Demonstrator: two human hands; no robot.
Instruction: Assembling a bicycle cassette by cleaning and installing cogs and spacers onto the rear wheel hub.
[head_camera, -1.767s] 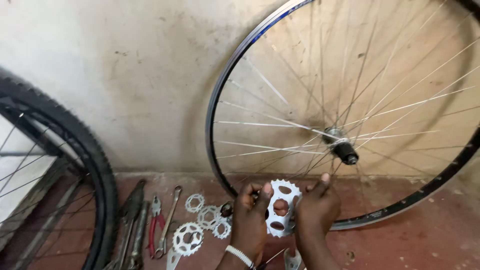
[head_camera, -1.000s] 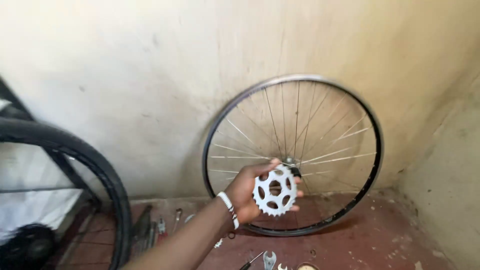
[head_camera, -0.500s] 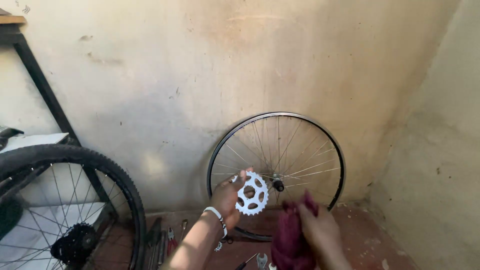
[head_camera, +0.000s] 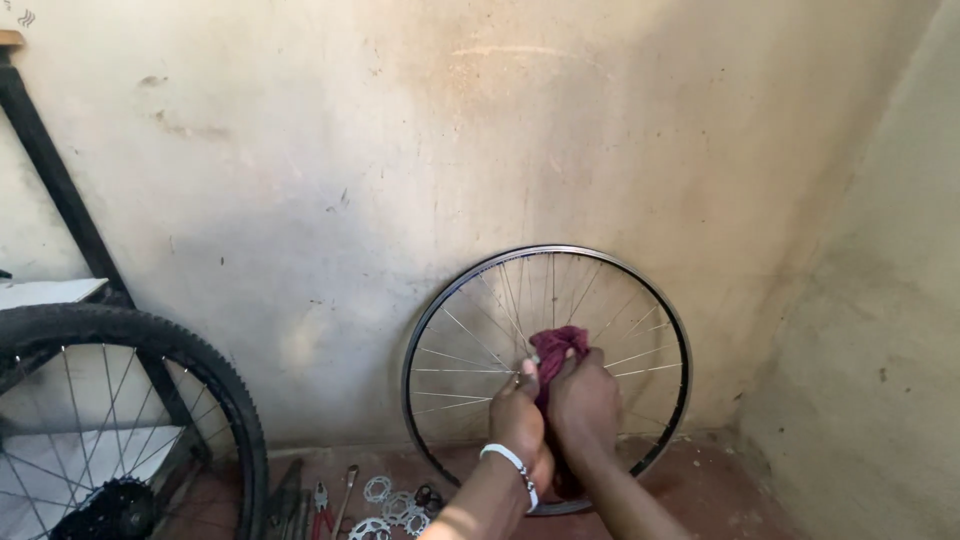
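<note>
Both my hands bunched on a maroon rag, held up before the bare wheel.

The rag (head_camera: 556, 350) pokes out above my right hand (head_camera: 584, 402), grip closed on it; left hand (head_camera: 520, 415) closed against it too. Spoked rim (head_camera: 430, 320) leans on the wall. Loose sprockets (head_camera: 392, 505) and red pliers (head_camera: 322, 500) on the floor, tyred wheel (head_camera: 215, 375) at left.
</note>
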